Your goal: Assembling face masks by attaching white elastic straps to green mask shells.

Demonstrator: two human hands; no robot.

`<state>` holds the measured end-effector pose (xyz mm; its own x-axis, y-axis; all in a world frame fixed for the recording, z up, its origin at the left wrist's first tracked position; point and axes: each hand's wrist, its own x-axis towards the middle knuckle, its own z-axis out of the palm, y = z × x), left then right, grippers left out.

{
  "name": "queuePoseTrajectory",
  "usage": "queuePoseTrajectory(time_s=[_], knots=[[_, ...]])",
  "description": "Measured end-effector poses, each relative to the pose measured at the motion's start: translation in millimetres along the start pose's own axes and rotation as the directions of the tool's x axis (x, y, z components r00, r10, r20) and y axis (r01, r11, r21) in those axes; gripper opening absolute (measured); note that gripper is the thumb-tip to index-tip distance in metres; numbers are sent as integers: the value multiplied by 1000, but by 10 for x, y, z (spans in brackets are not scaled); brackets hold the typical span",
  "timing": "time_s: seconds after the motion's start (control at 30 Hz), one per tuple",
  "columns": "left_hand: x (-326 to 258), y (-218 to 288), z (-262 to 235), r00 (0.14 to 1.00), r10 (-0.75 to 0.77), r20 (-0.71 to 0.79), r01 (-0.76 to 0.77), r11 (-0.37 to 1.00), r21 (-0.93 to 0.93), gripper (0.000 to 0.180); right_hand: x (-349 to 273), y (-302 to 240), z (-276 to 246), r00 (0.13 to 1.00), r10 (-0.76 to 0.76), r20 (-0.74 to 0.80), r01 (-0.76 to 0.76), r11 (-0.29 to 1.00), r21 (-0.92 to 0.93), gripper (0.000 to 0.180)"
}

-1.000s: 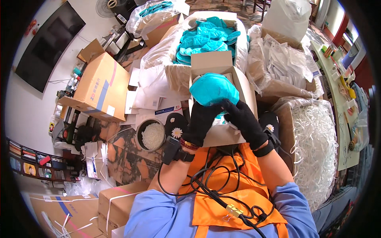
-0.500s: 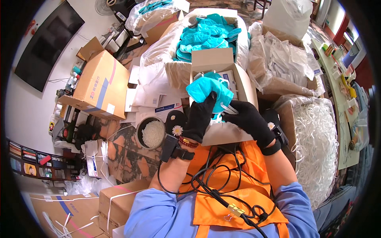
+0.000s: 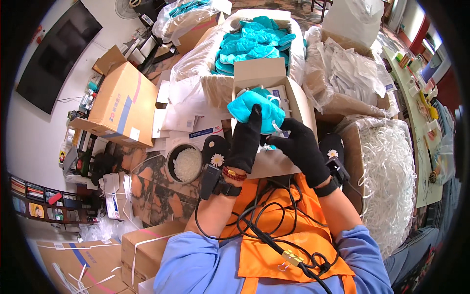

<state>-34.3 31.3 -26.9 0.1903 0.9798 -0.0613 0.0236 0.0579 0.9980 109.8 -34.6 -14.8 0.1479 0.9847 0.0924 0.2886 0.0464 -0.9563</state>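
A teal cup-shaped face mask (image 3: 254, 109) with white straps is gripped by my left hand (image 3: 247, 139), whose gloved thumb presses on its front. My right hand (image 3: 298, 147), also in a black glove, is at the mask's lower right edge beside a white strap (image 3: 276, 126). Its fingers curl there, and their tips are partly hidden. Directly beneath both hands stands an open white carton (image 3: 303, 105) holding more teal masks and white packets.
Beyond the carton, a plastic-lined box (image 3: 188, 66) is heaped with teal masks. On the right stand a box of white packets (image 3: 350, 71) and one of white straps (image 3: 389, 181). A bowl of white bits (image 3: 187, 164) sits left of my legs. Black cables (image 3: 264, 215) cross my orange apron.
The mask has tilted and shifted slightly left and down in my left hand. My right hand has moved left, closer under the mask's edge, and less of the straps shows.
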Motion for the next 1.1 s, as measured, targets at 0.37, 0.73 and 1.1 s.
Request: queuePoseTrajectory(time_s=[0.37,0.73,1.1], knots=[[-32,-265,-76,934,306,186,-266,941,-211,21,69,158,50,994,87,-71,-65,959,277,15],[-66,-257,-200,929,352,114,-365,921,135,22,91,203,150,991,22,-132,22,948,319,22],[-32,-398,-245,835,533,136,-516,672,530,22,153,153,-26,978,112,174,-120,992,35,25]])
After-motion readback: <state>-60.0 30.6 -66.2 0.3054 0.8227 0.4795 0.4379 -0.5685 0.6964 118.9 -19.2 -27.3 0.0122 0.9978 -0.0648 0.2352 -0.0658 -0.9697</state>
